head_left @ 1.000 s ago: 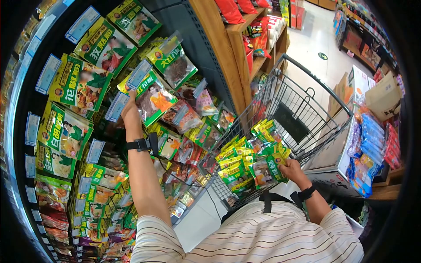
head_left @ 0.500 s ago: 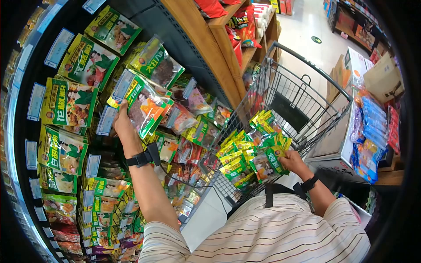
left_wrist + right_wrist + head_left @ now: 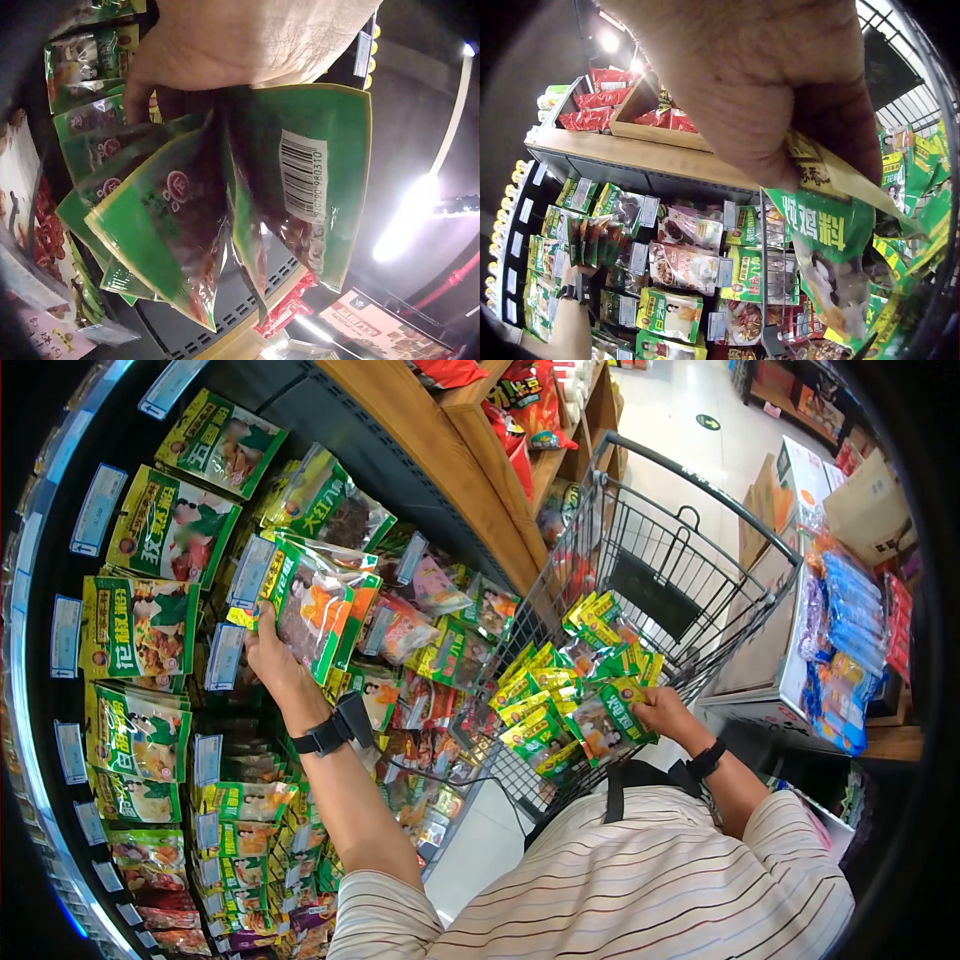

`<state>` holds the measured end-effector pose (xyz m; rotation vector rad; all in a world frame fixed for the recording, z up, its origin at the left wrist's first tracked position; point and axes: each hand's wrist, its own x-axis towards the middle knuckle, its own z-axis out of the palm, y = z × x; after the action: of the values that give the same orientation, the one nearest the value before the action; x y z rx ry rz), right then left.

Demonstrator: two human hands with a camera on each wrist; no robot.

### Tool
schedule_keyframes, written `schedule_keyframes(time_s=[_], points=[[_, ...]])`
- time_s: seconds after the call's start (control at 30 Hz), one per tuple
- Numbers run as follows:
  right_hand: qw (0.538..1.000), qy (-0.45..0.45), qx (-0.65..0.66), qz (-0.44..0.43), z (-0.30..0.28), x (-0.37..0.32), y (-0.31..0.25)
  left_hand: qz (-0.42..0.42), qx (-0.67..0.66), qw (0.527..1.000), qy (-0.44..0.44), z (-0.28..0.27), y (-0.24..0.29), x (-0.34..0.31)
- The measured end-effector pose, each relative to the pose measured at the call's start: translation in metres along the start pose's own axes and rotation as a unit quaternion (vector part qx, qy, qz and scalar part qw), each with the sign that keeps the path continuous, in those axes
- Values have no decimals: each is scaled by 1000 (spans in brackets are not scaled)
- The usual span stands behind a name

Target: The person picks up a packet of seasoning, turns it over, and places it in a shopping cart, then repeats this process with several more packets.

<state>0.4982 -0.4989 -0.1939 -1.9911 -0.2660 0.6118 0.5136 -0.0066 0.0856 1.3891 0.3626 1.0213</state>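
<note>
In the head view the left hand (image 3: 277,661) grips several green-edged packets (image 3: 305,610) beside the hanging display. The left wrist view shows these packets (image 3: 169,206) fanned out below the left hand (image 3: 247,45), one with a barcode facing the camera. Over the cart (image 3: 690,480), the right hand (image 3: 672,717) pinches one yellow-and-green packet (image 3: 605,722) by its edge. That packet (image 3: 829,247) hangs under the thumb and fingers of the right hand (image 3: 757,82) in the right wrist view. Similar packets (image 3: 540,735) lie piled in the cart beside it.
Hooks with blue-and-white price tags (image 3: 98,510) and hanging packets (image 3: 140,625) fill the left side. A wooden shelf (image 3: 470,450) with red bags stands beyond. White cartons (image 3: 770,610) with blue bags (image 3: 850,620) border the cart's right side.
The left hand and its packets have come away from the hooks, somewhat lower and nearer the body. The shelf view has shifted left. The right hand still pinches its packet over the cart.
</note>
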Motion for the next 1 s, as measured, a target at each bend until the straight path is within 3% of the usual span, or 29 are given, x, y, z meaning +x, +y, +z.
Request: schedule_keyframes(time_s=[0.17, 0.47, 0.57, 0.77, 1.0], points=[[999, -14, 26, 38, -3, -1, -10, -7, -5, 1000, 3, 7, 2, -5], [999, -26, 31, 10, 3, 4, 0, -2, -14, 1000, -18, 13, 7, -15], [999, -11, -5, -46, 6, 7, 10, -7, -20, 1000, -23, 15, 7, -19], [1000, -25, -1, 9, -1, -2, -14, 5, -34, 999, -30, 13, 4, -37], [995, 29, -75, -65, 6, 4, 25, -89, -2, 991, -103, 1, -5, -92]])
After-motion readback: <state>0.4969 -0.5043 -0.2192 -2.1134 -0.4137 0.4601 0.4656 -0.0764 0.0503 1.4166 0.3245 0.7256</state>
